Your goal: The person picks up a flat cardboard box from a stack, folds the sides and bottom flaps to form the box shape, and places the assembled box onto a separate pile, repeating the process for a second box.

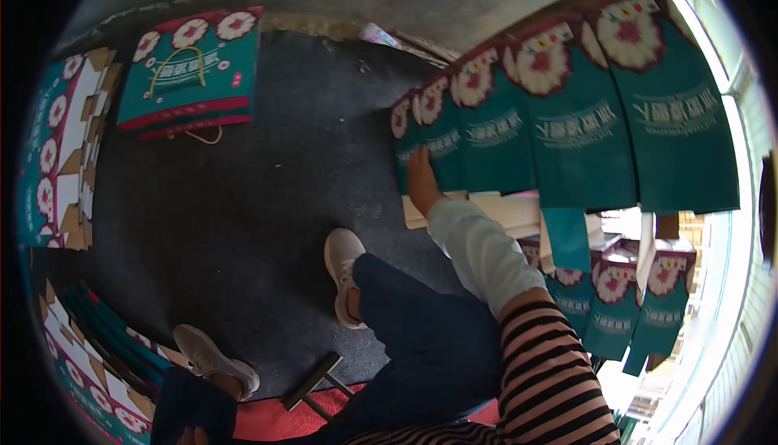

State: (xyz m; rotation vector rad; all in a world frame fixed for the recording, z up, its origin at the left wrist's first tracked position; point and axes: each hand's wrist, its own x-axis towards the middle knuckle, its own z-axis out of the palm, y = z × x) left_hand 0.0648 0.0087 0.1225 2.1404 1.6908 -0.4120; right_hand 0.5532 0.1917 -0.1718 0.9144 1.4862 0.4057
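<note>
Green and maroon cartons run in a row from 1 to 3 o'clock; our right hand is just right of centre, at the row's left end. Its fingers lie against the printed faces, open and roughly straight, no grip visible. Left hand barely shows at 6–7 o'clock, at the frame edge; we can't tell if it's open or closed. Handling, our read: printed board, light for its size, stiff on flat faces, soft at corners and flaps, a bit slick if coated. We'd take one by opposite side walls, palms flat, and not pull on flaps. Containers: pale board flaps show under the row near our wrist; insides are hidden, so contents unknown. More cartons sit at 4 o'clock, same print. Box at 10–11 o'clock has a cord handle, lies on the dark floor, looks closed; can't see what's in it. Flattened-looking board stacks at 9 o'clock and 8 o'clock, edges layered, nothing visible inside.
</note>
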